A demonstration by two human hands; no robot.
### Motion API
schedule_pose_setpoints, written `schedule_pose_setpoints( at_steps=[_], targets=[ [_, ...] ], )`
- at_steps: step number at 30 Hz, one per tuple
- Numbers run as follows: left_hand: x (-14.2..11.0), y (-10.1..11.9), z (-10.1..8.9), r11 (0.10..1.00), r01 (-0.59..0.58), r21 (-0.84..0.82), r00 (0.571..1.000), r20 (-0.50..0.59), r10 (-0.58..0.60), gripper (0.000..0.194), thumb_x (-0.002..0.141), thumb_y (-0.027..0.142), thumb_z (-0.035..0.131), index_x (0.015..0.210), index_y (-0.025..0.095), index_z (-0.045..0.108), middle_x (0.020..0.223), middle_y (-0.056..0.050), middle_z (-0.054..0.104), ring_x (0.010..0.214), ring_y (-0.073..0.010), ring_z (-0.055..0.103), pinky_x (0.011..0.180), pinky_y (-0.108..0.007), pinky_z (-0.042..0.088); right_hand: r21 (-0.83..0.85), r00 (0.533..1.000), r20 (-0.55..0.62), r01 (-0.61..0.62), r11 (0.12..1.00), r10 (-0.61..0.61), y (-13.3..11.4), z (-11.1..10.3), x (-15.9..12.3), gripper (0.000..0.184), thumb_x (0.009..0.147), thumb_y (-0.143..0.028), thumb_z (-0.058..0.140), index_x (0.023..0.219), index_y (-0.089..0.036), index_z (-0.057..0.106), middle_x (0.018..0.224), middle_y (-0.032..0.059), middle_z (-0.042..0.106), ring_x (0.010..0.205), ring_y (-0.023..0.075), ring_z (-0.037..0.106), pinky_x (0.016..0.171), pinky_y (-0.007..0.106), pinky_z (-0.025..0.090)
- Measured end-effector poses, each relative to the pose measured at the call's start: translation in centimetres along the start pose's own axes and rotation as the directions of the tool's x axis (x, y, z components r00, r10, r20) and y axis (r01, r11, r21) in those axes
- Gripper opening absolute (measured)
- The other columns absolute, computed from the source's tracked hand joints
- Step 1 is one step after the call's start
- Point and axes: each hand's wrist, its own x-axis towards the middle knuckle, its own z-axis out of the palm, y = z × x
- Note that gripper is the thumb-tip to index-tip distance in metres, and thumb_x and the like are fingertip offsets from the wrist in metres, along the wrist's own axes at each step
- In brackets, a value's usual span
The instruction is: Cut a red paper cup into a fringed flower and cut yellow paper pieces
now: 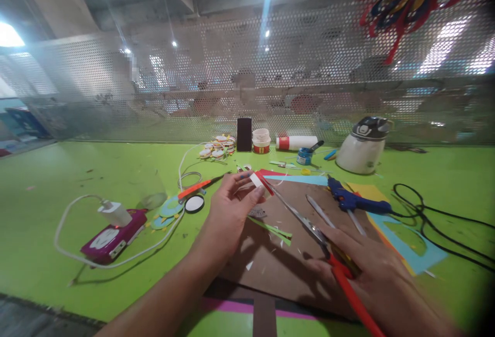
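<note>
My left hand (229,214) pinches a small red and white paper piece (263,184) between thumb and fingers, raised above the brown board (278,275). In my right hand (373,272) is a pair of red-handled scissors (312,230), the fingers wrapped around the handles. Its blades look spread apart, and the tip of one reaches the red edge of the paper piece. Whether that blade touches the paper, I cannot tell. Beneath my hands, thin green paper strips (276,230) and small white scraps lie on the board.
A blue glue gun (353,198) with a black cord lies right, over coloured paper (415,246). A purple power strip (116,239) with a white charger, an orange utility knife (195,188) and a round lid (194,204) are left. Behind stand a phone (244,134), paper cups (261,142) and a kettle (361,148).
</note>
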Motion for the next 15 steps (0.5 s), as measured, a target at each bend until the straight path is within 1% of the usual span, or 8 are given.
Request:
schedule_pose_setpoints(
  at_steps=[2,6,7,8,10,11,13,15],
  targets=[
    [-0.04,0.09,0.0,1.0,-0.001,0.016,1.0,0.0,0.001,0.033,0.078,0.023,0.076,0.107,0.016,0.061,0.107,-0.009,0.072,0.097,-0.0194,0.068,0.087,-0.038,0.056,0.002,1.0,0.022,-0.004,1.0,0.004,0.16,0.12,-0.17,0.03,0.091,-0.049,0.056,0.109,-0.027,0.063,0.089,0.0015,0.074,0.069,0.0177,0.069,0.055,0.027,0.056],
    [-0.18,0.21,-0.07,0.998,-0.005,0.059,1.0,0.015,0.004,0.033,0.08,0.026,0.074,0.109,0.017,0.061,0.109,-0.01,0.072,0.099,-0.0195,0.068,0.09,-0.038,0.055,-0.049,1.0,0.027,0.008,0.999,-0.006,0.4,0.53,-0.34,0.037,0.093,-0.05,0.053,0.12,-0.025,0.058,0.105,0.0065,0.073,0.082,0.0216,0.07,0.058,0.029,0.056],
    [-0.21,0.19,-0.1,0.998,-0.009,0.064,1.0,0.02,0.008,0.032,0.08,0.026,0.074,0.108,0.017,0.062,0.11,-0.01,0.072,0.099,-0.0197,0.068,0.091,-0.038,0.054,-0.056,0.999,0.033,0.014,0.998,-0.012,0.41,0.59,-0.34,0.038,0.093,-0.05,0.053,0.121,-0.025,0.057,0.104,0.0067,0.073,0.081,0.0216,0.07,0.058,0.029,0.055],
    [-0.23,0.15,-0.14,0.998,-0.013,0.064,1.0,0.027,0.011,0.031,0.08,0.026,0.074,0.108,0.018,0.062,0.111,-0.01,0.072,0.1,-0.02,0.067,0.091,-0.039,0.054,-0.054,0.999,0.044,0.019,0.998,-0.016,0.39,0.63,-0.33,0.037,0.093,-0.05,0.053,0.121,-0.025,0.056,0.098,0.0054,0.074,0.077,0.0206,0.07,0.056,0.028,0.054],
    [-0.25,0.02,-0.19,0.998,-0.018,0.055,0.999,0.033,0.016,0.03,0.08,0.027,0.074,0.107,0.018,0.062,0.112,-0.009,0.071,0.101,-0.0206,0.067,0.092,-0.04,0.053,-0.033,0.998,0.058,0.024,0.999,-0.022,0.33,0.6,-0.29,0.031,0.093,-0.049,0.054,0.114,-0.026,0.057,0.083,0.0006,0.072,0.068,0.0177,0.067,0.054,0.027,0.052],
    [-0.26,-0.06,-0.22,0.999,-0.018,0.05,0.999,0.032,0.017,0.03,0.08,0.027,0.074,0.107,0.018,0.063,0.111,-0.009,0.071,0.102,-0.0208,0.067,0.092,-0.04,0.053,-0.02,0.998,0.059,0.026,0.999,-0.024,0.29,0.56,-0.28,0.027,0.093,-0.048,0.055,0.111,-0.027,0.057,0.079,-0.0013,0.071,0.065,0.0166,0.066,0.055,0.026,0.052],
    [-0.27,-0.24,-0.27,0.999,-0.017,0.042,1.0,0.027,0.016,0.031,0.08,0.027,0.074,0.107,0.018,0.063,0.111,-0.009,0.071,0.101,-0.021,0.067,0.092,-0.04,0.053,-0.006,0.999,0.046,0.025,1.0,-0.024,0.22,0.46,-0.31,0.022,0.093,-0.047,0.055,0.105,-0.028,0.057,0.078,-0.0027,0.07,0.064,0.0158,0.066,0.055,0.026,0.052],
    [-0.26,-0.39,-0.31,0.999,-0.018,0.036,1.0,0.024,0.017,0.031,0.08,0.027,0.075,0.107,0.019,0.064,0.111,-0.009,0.071,0.1,-0.021,0.067,0.093,-0.041,0.052,-0.008,0.999,0.037,0.018,1.0,-0.017,0.19,0.38,-0.36,0.02,0.094,-0.046,0.054,0.102,-0.028,0.057,0.082,-0.0016,0.071,0.067,0.0163,0.067,0.057,0.026,0.052]
  ],
)
